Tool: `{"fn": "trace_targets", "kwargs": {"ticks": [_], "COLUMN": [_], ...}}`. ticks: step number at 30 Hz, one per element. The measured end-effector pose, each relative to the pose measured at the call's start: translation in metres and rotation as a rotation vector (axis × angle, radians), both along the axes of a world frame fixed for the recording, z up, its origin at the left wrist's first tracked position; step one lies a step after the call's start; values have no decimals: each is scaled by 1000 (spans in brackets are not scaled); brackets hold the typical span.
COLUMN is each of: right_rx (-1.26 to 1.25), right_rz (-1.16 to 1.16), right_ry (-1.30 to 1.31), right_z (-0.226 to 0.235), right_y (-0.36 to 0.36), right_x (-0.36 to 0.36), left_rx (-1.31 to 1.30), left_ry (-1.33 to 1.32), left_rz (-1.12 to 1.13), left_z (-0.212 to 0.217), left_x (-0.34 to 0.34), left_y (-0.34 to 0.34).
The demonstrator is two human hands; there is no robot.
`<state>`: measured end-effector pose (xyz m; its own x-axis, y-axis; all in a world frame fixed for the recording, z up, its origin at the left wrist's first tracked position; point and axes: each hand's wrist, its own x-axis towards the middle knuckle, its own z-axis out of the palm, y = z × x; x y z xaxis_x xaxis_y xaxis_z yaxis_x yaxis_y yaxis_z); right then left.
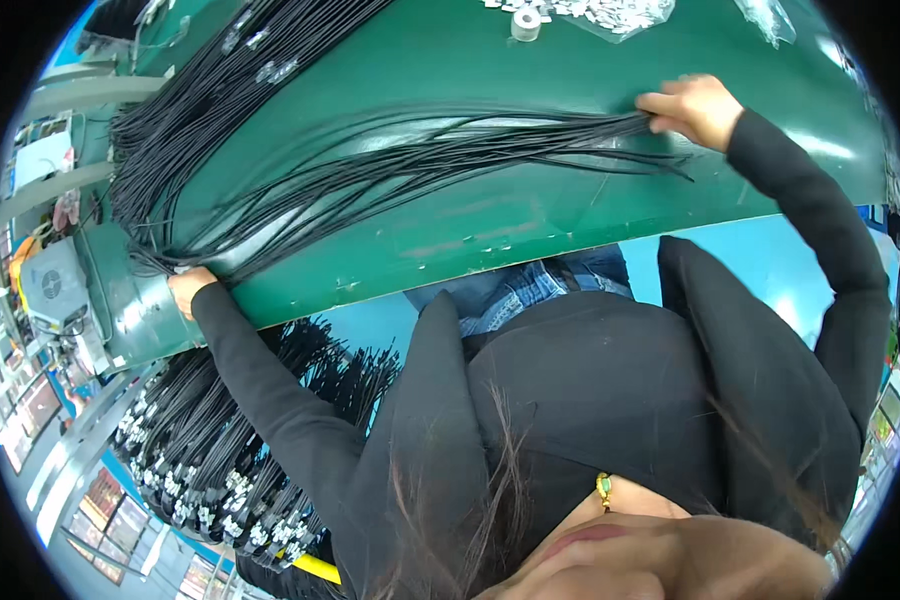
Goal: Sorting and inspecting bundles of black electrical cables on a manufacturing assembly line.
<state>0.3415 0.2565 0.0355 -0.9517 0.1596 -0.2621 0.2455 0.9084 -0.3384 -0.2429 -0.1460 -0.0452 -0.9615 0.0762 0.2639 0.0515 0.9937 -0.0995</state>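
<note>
Both hands stretch a bundle of thin black cords across the green table.

The right hand [692,108], at about two o'clock, is closed around the gathered ends of the black cords [420,160]; the left hand [188,288], at about nine o'clock by the table's [530,215] near edge, is pressed on the bundle's other end, though how tightly its fingers close I cannot tell. Between them the cords lie fanned, not yet drawn straight and even. A much larger heap of cords [200,90] at eleven o'clock seems unsorted, while tagged cords [220,440] hang below at seven o'clock. By my judgement much is left.
</note>
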Motion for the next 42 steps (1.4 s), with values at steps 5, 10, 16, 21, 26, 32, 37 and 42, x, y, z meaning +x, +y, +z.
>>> {"fn": "trace_targets", "kwargs": {"ticks": [5, 10, 16, 21, 26, 32, 37, 42], "right_rx": [551, 81, -20, -206, 285, 290, 247, 176], "right_rz": [80, -160, -166, -328, -292, -254, -251, -48], "right_ry": [226, 228, 13, -258, 161, 375, 446, 399], "right_z": [-14, -18, -25, -7, -14, -24, -34, -39], "right_y": [-1, 5, 10, 10, -24, -96, -115, -144], "right_x": [-11, -10, -20, -18, -32, -75, -147, -242], "left_rx": [32, -6, -2, -17, 17, 35, 39, 35], "left_ry": [0, -17, -27, -39, -65, -68, -69, -53], "left_rz": [-8, 31, 9, 33, 16, 26, 24, 39], "left_z": [12, 8, 12, 11, 19, 22, 18, 15], "left_x": [20, 10, 13, 14, 24, 24, 22, 22], "left_y": [13, 2, 17, 8, 18, 20, 16, 20]}}
